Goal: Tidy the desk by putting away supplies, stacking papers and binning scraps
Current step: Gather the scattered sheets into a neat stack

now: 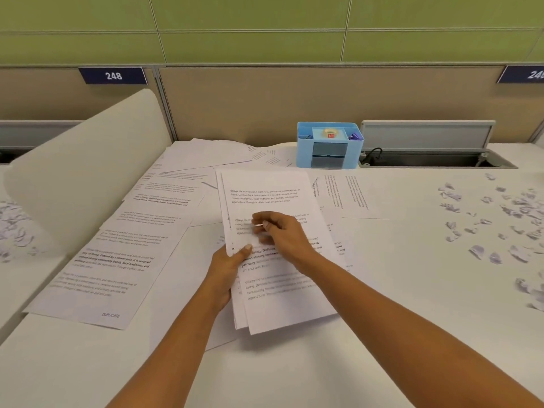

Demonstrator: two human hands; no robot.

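Observation:
A stack of printed white sheets (270, 195) is held a little above the desk's middle. My left hand (225, 269) grips the stack's left edge, thumb on top. My right hand (279, 234) lies over the top sheet with curled fingers that pinch the paper near its left side. More printed sheets (117, 260) lie fanned out on the desk to the left, one marked DUPLICATE, and others (350, 195) lie to the right of the stack. Torn paper scraps (494, 219) are scattered across the right of the desk.
A blue desk organiser (329, 145) with tape and clips stands at the back by the partition. An open cable tray (435, 160) lies right of it. A curved white divider (88, 172) rises at the left, with more scraps (14, 228) beyond it.

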